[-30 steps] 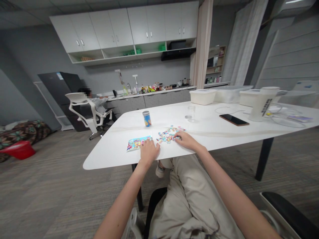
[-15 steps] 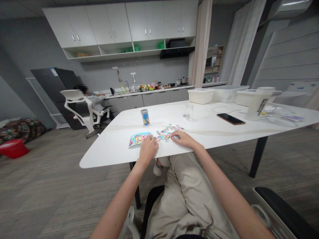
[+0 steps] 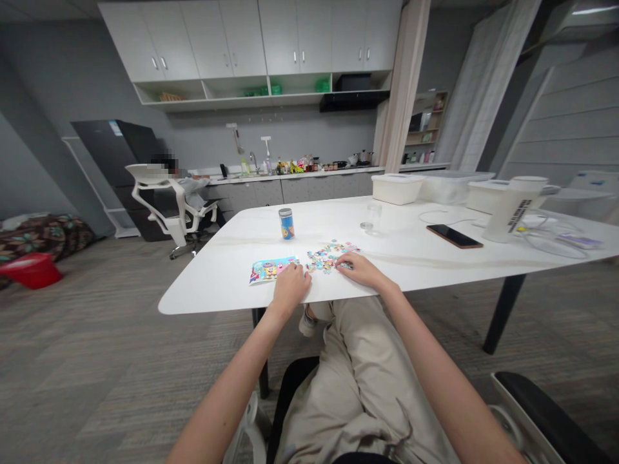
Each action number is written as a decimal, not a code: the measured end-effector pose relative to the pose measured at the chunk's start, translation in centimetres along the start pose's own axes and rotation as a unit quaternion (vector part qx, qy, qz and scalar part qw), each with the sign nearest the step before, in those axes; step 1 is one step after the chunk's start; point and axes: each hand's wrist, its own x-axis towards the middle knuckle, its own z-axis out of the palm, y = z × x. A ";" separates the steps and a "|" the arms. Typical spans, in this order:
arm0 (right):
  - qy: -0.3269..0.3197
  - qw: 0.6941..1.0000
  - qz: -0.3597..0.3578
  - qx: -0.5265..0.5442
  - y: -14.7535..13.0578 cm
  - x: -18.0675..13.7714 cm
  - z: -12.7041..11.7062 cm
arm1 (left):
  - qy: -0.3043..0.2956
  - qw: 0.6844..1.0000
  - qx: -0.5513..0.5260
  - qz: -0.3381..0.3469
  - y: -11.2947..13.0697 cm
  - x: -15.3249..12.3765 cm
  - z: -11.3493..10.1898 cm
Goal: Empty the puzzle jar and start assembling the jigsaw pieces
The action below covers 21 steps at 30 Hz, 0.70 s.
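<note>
Loose colourful puzzle pieces (image 3: 327, 255) lie in a heap on the white table (image 3: 401, 254) near its front edge. A colourful picture card (image 3: 268, 269) lies flat to the left of the heap. My left hand (image 3: 290, 287) rests on the table at the card's right end, fingers curled; what they hold is hidden. My right hand (image 3: 360, 270) lies on the right side of the heap, its fingers stretched over the pieces. A small blue tin (image 3: 286, 223) stands upright behind the card.
A black phone (image 3: 454, 236), a clear glass (image 3: 371, 218), a white jug (image 3: 507, 209), white tubs (image 3: 397, 188) and cables sit further back on the table. A person sits in a white office chair (image 3: 164, 207) at the far left by a kitchen counter (image 3: 290, 177).
Both hands stay at the card and the pieces. The head camera has shifted slightly, so the table sits a little differently in view.
</note>
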 end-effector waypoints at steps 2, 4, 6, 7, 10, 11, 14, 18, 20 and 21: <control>0.004 1.000 0.004 0.003 0.2 0.1 0.1 | 0.001 1.000 0.001 -0.004 0.0 0.0 0.1; 0.011 1.000 0.010 0.008 0.3 0.1 0.2 | 0.003 1.000 0.002 -0.007 0.0 0.0 0.1; 0.015 1.000 0.011 0.018 0.5 0.2 0.3 | 0.009 1.000 0.006 -0.028 0.1 -0.1 0.1; 0.017 0.999 0.011 0.024 0.5 0.2 0.4 | 0.014 0.999 0.012 -0.045 0.1 -0.1 0.0; 0.022 0.999 0.007 0.044 0.6 0.2 0.5 | 0.040 0.994 0.033 -0.095 0.3 -0.3 -0.1; 0.025 0.998 0.006 0.049 0.6 0.2 0.5 | 0.048 0.993 0.037 -0.098 0.3 -0.4 -0.1; 0.029 0.998 0.008 0.060 0.5 0.3 0.4 | 0.066 0.995 0.044 -0.064 0.2 -0.4 0.0; 0.028 0.998 0.013 0.055 0.5 0.2 0.4 | 0.052 0.998 0.037 -0.018 -0.1 -0.2 0.3; 0.027 0.998 0.009 0.050 0.6 0.2 0.4 | 0.034 0.999 0.029 -0.018 -0.2 -0.1 0.4; 0.026 0.999 0.007 0.048 0.6 0.2 0.5 | 0.028 0.999 0.026 -0.020 -0.2 -0.1 0.4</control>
